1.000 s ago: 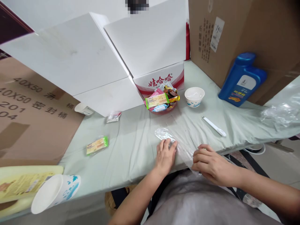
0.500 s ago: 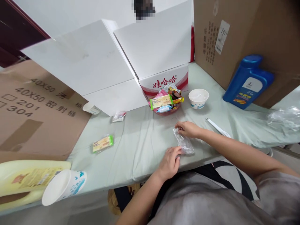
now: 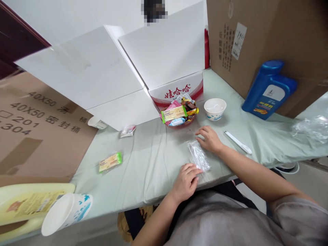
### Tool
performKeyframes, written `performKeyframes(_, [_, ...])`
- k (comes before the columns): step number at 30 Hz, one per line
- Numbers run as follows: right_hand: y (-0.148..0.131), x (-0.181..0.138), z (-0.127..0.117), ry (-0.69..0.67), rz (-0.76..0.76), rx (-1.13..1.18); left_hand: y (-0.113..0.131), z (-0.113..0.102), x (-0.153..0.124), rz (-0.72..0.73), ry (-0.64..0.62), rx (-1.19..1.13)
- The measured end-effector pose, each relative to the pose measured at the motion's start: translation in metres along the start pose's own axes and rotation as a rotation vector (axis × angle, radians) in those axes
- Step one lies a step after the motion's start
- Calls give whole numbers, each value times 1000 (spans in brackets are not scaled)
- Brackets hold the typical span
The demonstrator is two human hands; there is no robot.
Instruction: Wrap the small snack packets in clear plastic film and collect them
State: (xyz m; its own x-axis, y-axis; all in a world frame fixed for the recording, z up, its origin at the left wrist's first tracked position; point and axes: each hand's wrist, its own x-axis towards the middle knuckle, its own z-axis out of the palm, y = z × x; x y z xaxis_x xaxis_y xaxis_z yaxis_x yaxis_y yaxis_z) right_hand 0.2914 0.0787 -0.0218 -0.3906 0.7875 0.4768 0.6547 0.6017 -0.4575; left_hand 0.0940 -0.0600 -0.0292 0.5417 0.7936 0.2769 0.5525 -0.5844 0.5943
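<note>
A crumpled clear plastic bag (image 3: 198, 155) lies flat on the green cloth near the front edge. My left hand (image 3: 187, 179) rests at its lower left corner, fingers stretched out and the fingertips touching the plastic. Beside the bag's upper right edge is my right hand (image 3: 209, 138), fingers apart and slightly bent, holding nothing; whether its fingertips touch the film I cannot tell. Behind it stand a bowl of wrapped snacks (image 3: 176, 118) and a white paper bowl (image 3: 215, 109). A white box cutter or similar slim tool (image 3: 237, 142) lies right of my right hand.
White boxes (image 3: 164, 51) stand along the back, and a brown carton (image 3: 235, 51) with a blue bottle (image 3: 270, 90) stands at right. At left are a wrapped biscuit (image 3: 110, 162), a small packet (image 3: 127, 131), a paper cup (image 3: 68, 212) and a yellow bottle (image 3: 30, 205).
My right hand has let go of the bag's upper edge and shifted slightly right and up. The bag lies more spread out. My left hand stays at the lower corner.
</note>
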Motion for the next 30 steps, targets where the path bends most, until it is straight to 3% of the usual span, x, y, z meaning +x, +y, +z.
performKeyframes(5, [-8,-6,4,-284,-295,56,3,0,-2,31,31,17])
performKeyframes(10, [-9,-6,12,-314,-316,23,5,-4,-5,-19,216,207])
performKeyframes(15, [-5,-6,13,-290,-326,56,1,-15,8,115,41,417])
performKeyframes(20, [-1,-5,10,-301,-291,78,-4,-17,19,196,-14,354])
performKeyframes(24, [4,-3,5,-336,-284,73,-11,-26,33,88,23,244])
performKeyframes(30, [5,-3,8,-313,-253,53,-32,-33,75,-236,8,271])
